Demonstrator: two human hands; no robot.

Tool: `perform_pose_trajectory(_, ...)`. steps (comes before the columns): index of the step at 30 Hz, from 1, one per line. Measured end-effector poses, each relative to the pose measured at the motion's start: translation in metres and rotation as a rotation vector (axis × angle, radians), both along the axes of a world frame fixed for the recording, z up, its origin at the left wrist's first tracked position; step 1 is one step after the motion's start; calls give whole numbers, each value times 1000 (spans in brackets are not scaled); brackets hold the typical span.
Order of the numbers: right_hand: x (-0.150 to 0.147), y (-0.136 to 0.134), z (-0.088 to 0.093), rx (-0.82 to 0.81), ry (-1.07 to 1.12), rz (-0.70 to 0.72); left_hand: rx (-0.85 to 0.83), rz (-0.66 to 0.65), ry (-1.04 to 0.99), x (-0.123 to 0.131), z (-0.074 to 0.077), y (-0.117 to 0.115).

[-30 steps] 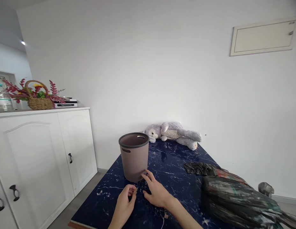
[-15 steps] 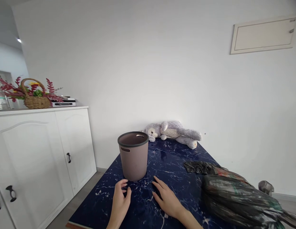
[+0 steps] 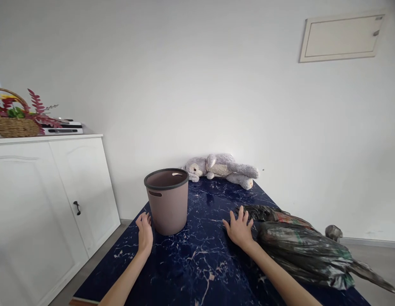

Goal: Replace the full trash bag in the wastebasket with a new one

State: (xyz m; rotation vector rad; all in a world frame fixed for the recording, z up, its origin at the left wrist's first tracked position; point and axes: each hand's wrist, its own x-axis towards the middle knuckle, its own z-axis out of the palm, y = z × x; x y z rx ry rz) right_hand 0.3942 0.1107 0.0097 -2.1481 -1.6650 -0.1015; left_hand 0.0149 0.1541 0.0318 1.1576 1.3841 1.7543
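A mauve trash bin with a dark rim and cut-out handle holes stands upright on the blue marble-patterned table. Just left of its lower wall is my left hand, empty, fingers apart and slightly curled; whether it touches the bin I cannot tell. My right hand is spread with nothing in it, close to the gathered end of a full black garbage bag. The bag lies on its side along the table's right part, and its contents are hidden.
A grey plush toy lies at the table's far end against the wall. White cabinets stand on the left, with a wicker flower basket on top. A panel door is set in the wall.
My hands have moved apart and forward: the left to the bin's left side, the right toward the black bag. The view has shifted slightly right and down.
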Motion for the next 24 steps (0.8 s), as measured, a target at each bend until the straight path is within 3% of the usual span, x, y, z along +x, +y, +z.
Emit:
perform_pose_trajectory(5, -5, 5, -18, -21, -13, -98, -60, -114, -119, -4, 15, 24)
perform_pose_trajectory(12, -21, -17, -12, 29, -14, 91, -44, -160, -90, -2, 16, 14)
perform_pose_trajectory(19, -46, -77, -8, 93, 31, 310, -23, -203, -4, 5, 20, -5)
perform_pose_trajectory(24, -58, -132, -9, 102, 73, 403, -61, -323, 80, 15, 23, -25)
